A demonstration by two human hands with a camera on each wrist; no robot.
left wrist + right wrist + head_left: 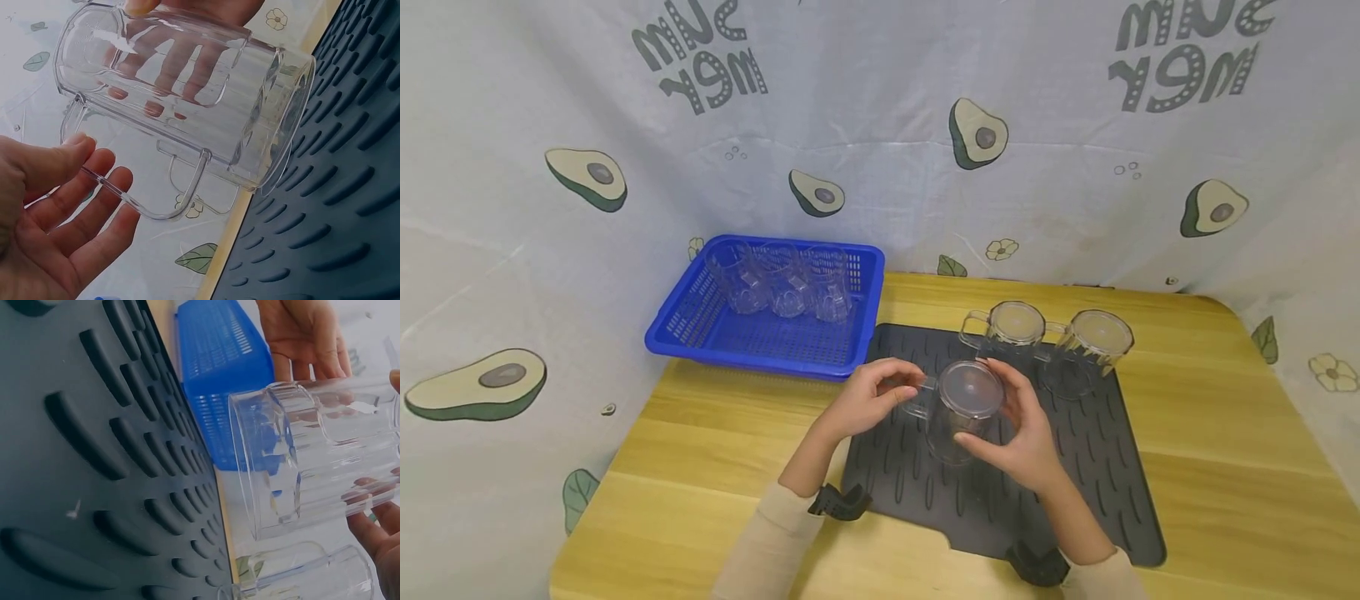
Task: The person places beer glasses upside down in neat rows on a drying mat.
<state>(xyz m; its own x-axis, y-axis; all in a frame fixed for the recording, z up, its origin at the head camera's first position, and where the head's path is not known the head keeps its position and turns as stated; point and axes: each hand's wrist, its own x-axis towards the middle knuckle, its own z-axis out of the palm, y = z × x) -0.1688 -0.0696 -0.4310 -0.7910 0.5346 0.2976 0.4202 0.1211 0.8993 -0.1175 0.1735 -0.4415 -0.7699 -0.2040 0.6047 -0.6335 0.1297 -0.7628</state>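
Note:
A clear glass mug (951, 433) is held between both hands just over the dark drying mat (917, 492). My right hand (1021, 429) grips the mug's body, thumb on the near side and fingers round the far side. On the mug's left is its handle (169, 212), which my left hand (877, 393) pinches between thumb and fingers. Two more clear mugs, a left one (1015, 325) and a right one (1097, 335), stand on the back right of the mat, handles pointing left.
A blue plastic basket (752, 360) sits at the back left of the wooden table (700, 450). Three clear glasses (786, 283) lean in a row inside it. A white curtain (880, 117) printed with avocados hangs behind the table.

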